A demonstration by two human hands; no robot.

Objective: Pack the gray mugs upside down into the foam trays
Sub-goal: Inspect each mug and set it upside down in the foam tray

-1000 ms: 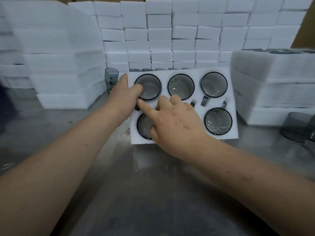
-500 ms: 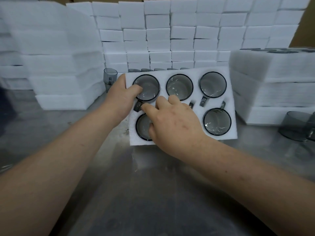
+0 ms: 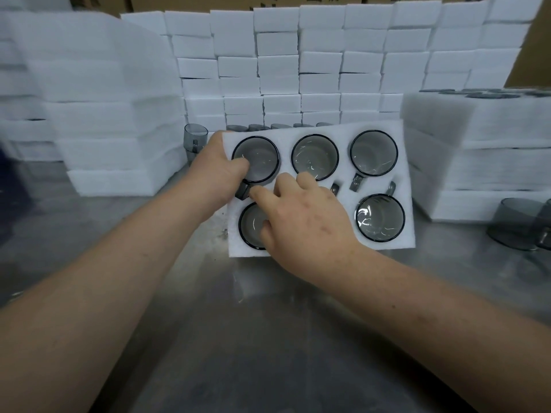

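- Left hand [image 3: 208,169] grips the far-left corner of the white foam tray [image 3: 374,184], thumb on the upturned gray glass mug [image 3: 265,156] there.
- Right hand [image 3: 301,216] is loose-fingered, index at that mug's handle [image 3: 242,191]. Seat the handle fully in its slot.

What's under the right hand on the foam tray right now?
The right hand covers part of the near-left mug and the whole near-middle pocket; whether it holds a mug is hidden.

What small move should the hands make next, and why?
Probably the right hand should push the handle of the top-left mug down into its slot: it seems to stick out of the foam tray, the index finger is beside it, and the left hand presses that mug.
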